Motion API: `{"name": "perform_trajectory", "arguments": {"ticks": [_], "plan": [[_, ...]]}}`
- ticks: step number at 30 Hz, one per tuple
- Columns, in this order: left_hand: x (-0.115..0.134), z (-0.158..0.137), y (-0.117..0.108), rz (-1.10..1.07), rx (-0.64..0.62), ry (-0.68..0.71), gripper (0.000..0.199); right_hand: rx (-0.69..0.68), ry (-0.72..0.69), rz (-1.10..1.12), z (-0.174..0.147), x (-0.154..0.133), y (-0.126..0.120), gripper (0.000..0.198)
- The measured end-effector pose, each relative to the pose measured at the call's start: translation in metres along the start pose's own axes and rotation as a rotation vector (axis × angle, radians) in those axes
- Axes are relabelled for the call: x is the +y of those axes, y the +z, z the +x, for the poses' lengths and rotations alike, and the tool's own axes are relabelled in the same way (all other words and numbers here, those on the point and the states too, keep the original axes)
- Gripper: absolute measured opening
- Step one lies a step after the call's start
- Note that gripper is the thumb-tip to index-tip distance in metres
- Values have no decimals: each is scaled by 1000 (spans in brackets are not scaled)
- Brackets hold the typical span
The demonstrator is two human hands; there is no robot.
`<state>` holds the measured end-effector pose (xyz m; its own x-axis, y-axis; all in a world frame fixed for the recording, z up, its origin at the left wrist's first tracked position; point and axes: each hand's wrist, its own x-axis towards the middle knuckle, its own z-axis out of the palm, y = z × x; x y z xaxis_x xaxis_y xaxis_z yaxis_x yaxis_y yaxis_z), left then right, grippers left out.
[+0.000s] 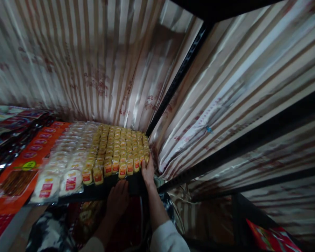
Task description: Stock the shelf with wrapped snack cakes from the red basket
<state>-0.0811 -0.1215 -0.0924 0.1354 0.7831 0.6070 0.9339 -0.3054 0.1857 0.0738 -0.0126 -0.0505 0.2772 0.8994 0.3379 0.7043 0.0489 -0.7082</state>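
Rows of small yellow packaged snack cakes with red labels stand on a dark shelf. My right hand lies along the right end of the rows, fingers stretched out and touching the outermost packets, thumb toward the front. My left hand is at the shelf's front edge, just below the front packets. Its fingers are extended close together, with nothing seen in them. To the left of the yellow rows stand rows of clear-wrapped white round cakes, also with red labels.
An orange snack bag and dark glossy packages lie at the left. Striped, wrinkled sheeting hangs behind the shelf. Beside my right hand rises a black metal post. A red packet is at the lower right.
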Motion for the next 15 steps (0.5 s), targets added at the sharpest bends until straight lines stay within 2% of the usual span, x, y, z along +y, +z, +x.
{"name": "perform_trajectory", "arguments": {"ticks": [5,8,15], "plan": [[-1,-1,2,-11,7,-1,36,88,71,46,5,-2,5,61],[-1,-1,4,-30,14,4,35,125,64,38,8,-3,10,62],[-3,-2,5,-58,39,29,34,100,54,80,3,-4,15,68]]}}
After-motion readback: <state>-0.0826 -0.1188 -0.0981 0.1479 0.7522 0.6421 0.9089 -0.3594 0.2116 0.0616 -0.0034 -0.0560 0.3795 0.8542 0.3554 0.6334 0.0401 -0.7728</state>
